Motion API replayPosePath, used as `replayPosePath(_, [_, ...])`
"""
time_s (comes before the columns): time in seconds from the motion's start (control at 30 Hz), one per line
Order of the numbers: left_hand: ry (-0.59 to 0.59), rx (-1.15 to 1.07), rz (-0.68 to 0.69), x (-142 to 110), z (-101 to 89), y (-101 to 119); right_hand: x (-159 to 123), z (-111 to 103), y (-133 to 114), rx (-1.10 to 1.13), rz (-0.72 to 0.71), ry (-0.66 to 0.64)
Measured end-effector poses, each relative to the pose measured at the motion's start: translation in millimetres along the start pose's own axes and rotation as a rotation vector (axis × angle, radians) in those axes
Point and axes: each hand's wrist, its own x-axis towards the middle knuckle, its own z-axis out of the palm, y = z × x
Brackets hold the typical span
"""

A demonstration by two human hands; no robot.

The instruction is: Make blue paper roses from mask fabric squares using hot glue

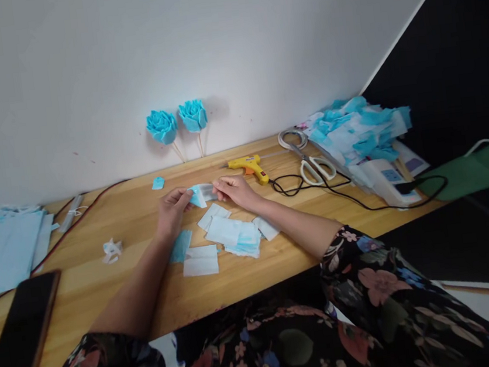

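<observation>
A small piece of blue and white mask fabric, partly folded, is stretched between my two hands above the table. My left hand pinches its blue end between thumb and fingers. At its whitish, see-through end, my right hand grips with closed fingertips. Just below the hands lie several cut fabric squares, white and light blue, some overlapping. One white square lies nearest the table's front edge. A small folded blue piece rests beyond my left hand.
Two blue fabric roses on sticks lean against the wall. A yellow glue gun, scissors and a black cord lie right. Fabric scraps are heaped far right; a mask stack and a phone are left.
</observation>
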Motion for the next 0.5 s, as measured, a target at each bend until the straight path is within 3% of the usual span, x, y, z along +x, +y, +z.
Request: replayPosePath(0.5, [0.029,-0.038,-0.028,2.0,1.6,-4.4,4.2,-2.4,8.9,0.037,0.024,-0.035])
